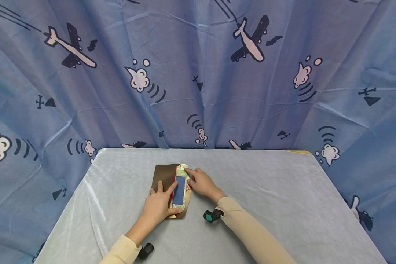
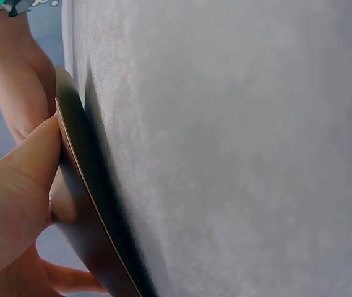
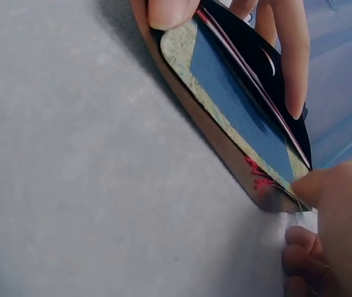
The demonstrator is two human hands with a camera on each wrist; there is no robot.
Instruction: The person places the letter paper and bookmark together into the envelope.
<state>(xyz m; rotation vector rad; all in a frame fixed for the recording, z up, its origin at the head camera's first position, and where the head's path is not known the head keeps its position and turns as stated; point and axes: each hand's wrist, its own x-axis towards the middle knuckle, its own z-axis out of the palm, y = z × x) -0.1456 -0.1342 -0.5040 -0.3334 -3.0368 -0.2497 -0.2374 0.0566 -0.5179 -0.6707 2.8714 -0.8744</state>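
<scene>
A brown folded booklet (image 1: pixel 165 174) lies on the table, with a narrow blue panel (image 1: pixel 179 192) framed in pale green on its right side. One long edge of the panel is red and stands a little off the brown cover, as the right wrist view shows. My left hand (image 1: pixel 157 206) spreads over the booklet, its thumb pressing the panel's near end and its fingers resting on the brown cover and along the red edge. My right hand (image 1: pixel 203 183) pinches the panel's far right edge between thumb and index finger, the other fingers curled. Its exact contact is partly hidden.
A pale grey cloth covers the table (image 1: pixel 267 194). Behind it hangs a blue curtain (image 1: pixel 171 121) printed with airplanes and clouds. Red marks (image 3: pixel 262 176) show on the beige layer beside the panel. Black wrist devices (image 1: pixel 213 215) sit by both sleeves.
</scene>
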